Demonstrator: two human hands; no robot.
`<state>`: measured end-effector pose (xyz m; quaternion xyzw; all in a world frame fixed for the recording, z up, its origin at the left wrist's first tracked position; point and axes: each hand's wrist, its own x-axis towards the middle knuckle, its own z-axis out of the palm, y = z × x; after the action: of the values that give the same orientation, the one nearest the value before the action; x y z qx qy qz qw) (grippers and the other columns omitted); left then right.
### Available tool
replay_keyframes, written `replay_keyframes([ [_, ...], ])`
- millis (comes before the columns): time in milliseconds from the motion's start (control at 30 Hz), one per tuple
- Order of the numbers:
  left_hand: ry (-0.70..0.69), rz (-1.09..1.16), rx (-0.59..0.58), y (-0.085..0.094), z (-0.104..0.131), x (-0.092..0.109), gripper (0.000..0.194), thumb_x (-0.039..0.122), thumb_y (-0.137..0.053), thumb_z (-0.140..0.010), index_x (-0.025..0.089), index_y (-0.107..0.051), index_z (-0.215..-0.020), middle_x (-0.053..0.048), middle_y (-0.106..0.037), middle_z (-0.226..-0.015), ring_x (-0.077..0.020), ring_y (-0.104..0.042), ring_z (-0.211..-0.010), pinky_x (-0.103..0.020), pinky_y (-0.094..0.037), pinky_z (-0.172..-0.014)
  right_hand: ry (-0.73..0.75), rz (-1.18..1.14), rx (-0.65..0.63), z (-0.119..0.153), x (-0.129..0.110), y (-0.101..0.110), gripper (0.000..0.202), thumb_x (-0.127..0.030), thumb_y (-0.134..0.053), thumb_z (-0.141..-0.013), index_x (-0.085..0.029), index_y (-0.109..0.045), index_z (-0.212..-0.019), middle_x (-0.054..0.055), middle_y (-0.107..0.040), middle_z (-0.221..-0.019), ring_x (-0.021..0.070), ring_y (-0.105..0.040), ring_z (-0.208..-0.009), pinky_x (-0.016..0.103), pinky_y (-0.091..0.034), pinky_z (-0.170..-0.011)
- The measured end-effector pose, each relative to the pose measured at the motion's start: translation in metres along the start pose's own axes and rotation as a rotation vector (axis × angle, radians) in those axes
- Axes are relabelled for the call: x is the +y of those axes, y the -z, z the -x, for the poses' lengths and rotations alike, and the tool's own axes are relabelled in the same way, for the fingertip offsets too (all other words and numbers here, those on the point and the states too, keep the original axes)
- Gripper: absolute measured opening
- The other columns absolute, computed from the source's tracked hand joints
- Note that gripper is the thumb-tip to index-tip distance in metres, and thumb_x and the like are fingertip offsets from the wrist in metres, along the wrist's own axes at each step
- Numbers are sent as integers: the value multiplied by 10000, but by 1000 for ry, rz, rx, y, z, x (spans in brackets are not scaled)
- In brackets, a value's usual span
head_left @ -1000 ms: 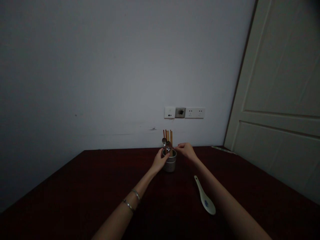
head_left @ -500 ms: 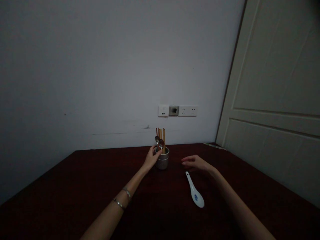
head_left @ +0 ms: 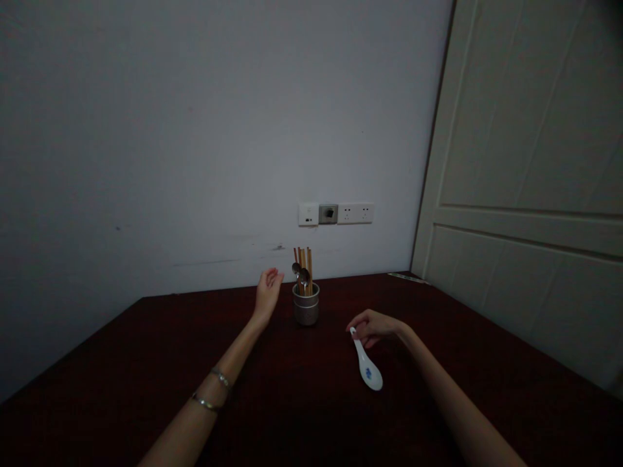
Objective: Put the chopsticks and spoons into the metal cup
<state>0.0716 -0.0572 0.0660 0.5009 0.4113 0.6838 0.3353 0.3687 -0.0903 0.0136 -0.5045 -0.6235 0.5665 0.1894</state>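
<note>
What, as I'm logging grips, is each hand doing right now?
Left hand: open, empty, beside the cutlery pot.
Right hand: at the narrow end of the white spoon; whether closed on it can't be told.

You're getting a smooth, glossy, ceramic-looking spoon (head_left: 372, 377) there, and those metal spoons (head_left: 304, 277) are looking pretty shiny. The chopsticks (head_left: 310, 263) are looking like wood. Your grey cup (head_left: 306, 312) is showing a dull finish, can't tell what material. Your bangles (head_left: 206, 403) are gleaming like metal, and your tabletop (head_left: 292, 395) is looking smooth, kinda woody.
</note>
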Motion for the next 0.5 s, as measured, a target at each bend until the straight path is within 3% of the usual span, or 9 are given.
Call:
replay_keyframes([
  [300, -103, -5, -26, -2, 15, 33, 253, 333, -575, -741, 165, -559, -930, -96, -600, -1084, -184, -547, -1035, -334, -426, -887, 23, -34, 73, 8, -11, -7, 333, -213, -696, -591, -159, -666, -918, 45, -689, -737, 96, -616, -528, 168, -513, -480],
  [500, -173, 10, -63, -4, 20, 53, 260, 357, -583, -721, 143, -615, -866, -93, -629, -1038, -192, -561, -993, -342, -432, -874, 149, -96, 132, 10, -36, -5, 364, -239, -711, -607, -142, -654, -953, 48, -681, -727, 93, -604, -521, 187, -520, -492],
])
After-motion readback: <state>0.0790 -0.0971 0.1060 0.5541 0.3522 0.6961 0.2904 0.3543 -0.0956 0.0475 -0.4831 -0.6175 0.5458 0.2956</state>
